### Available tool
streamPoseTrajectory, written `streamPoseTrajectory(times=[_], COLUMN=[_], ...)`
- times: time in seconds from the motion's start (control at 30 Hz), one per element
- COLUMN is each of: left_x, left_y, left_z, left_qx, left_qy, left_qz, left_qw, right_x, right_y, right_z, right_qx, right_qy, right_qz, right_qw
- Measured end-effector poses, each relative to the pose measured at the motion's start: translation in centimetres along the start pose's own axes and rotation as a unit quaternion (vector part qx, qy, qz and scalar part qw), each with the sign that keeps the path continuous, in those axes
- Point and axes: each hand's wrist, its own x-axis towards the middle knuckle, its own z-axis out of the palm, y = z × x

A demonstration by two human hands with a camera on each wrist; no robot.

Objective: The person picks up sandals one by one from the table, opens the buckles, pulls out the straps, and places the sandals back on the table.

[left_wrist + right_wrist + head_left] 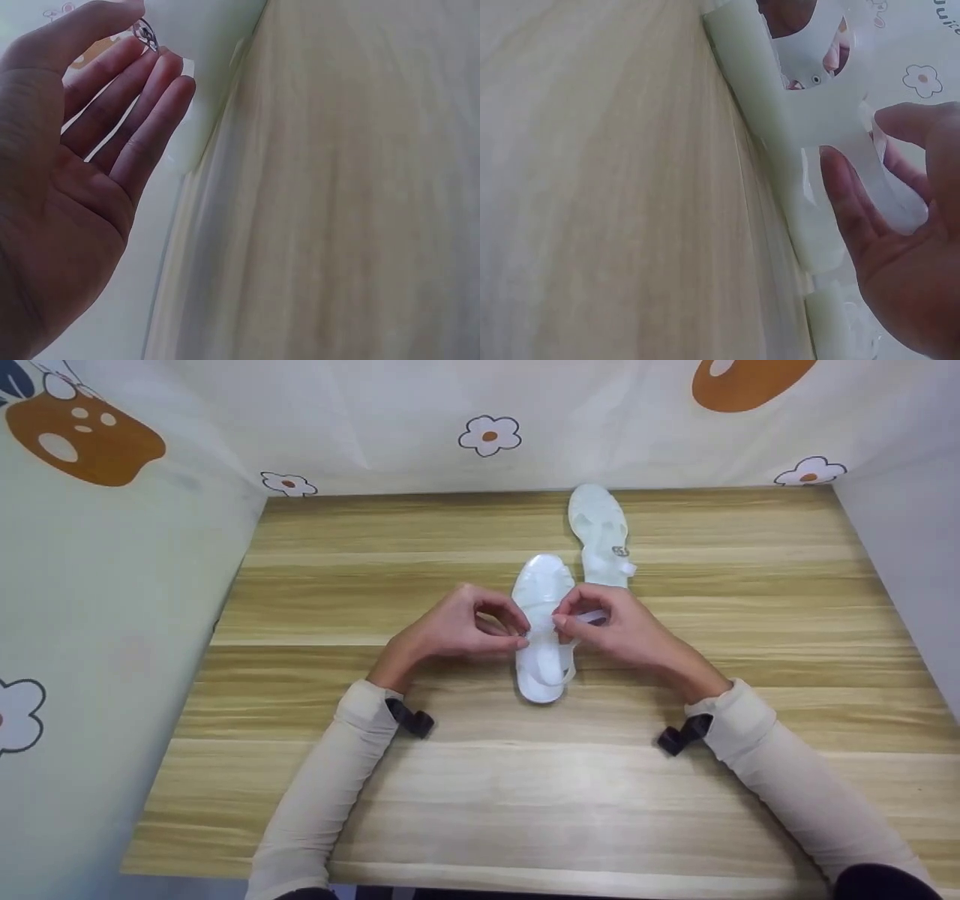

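A white translucent sandal (544, 579) lies on the table between both hands, its toe pointing away from me. At the sandal's left side my left hand (463, 624) pinches a small metal buckle (147, 36) between thumb and fingertips. My right hand (619, 622) pinches the loose white ankle strap (901, 201) on the other side, and the strap's end bends back over its fingers. Where the strap meets the buckle is hidden by the fingers. A matching sandal (596, 514) lies farther back and right, its heel end partly covered by the right hand.
The wood-grain table (375, 810) runs back to a patterned cloth wall (390, 435). Cloth walls also stand on the left and right sides. Black camera straps (409, 718) sit on both wrists.
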Motion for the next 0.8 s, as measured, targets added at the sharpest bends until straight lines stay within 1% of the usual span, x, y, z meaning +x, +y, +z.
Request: streamPoseTrajectory(times=[0.07, 0.2, 0.33, 0.47, 0.57, 0.63, 0.73, 0.8], left_x=[0.0, -0.1, -0.1, -0.2, -0.3, -0.3, -0.4, -0.3], left_y=[-0.1, -0.3, -0.5, -0.6, -0.6, -0.6, -0.5, -0.5], left_z=[-0.1, -0.1, -0.3, -0.4, -0.5, -0.6, -0.6, -0.6], left_qx=[0.006, 0.015, 0.015, 0.010, -0.001, -0.013, -0.044, -0.062], left_qy=[0.001, 0.006, 0.012, 0.007, -0.003, -0.007, -0.011, -0.011], left_qz=[-0.001, -0.009, -0.010, -0.021, -0.037, -0.049, -0.071, -0.082], left_qw=[1.0000, 0.9998, 0.9997, 0.9997, 0.9993, 0.9987, 0.9965, 0.9947], right_x=[0.0, 0.0, -0.3, -0.9, -1.5, -1.9, -2.3, -2.5], right_y=[-0.1, 0.0, 0.6, 1.0, 1.2, 1.3, 1.7, 1.9], right_z=[-0.1, -0.5, -1.1, -1.8, -2.4, -2.8, -2.9, -2.7], right_qx=[-0.011, -0.013, -0.010, -0.012, -0.001, 0.005, 0.011, 0.013], right_qy=[0.011, 0.033, 0.042, 0.049, 0.053, 0.044, 0.010, -0.016], right_qz=[-0.006, -0.014, -0.027, -0.036, -0.022, -0.001, 0.035, 0.052], right_qw=[0.9999, 0.9993, 0.9987, 0.9981, 0.9983, 0.9990, 0.9993, 0.9985])
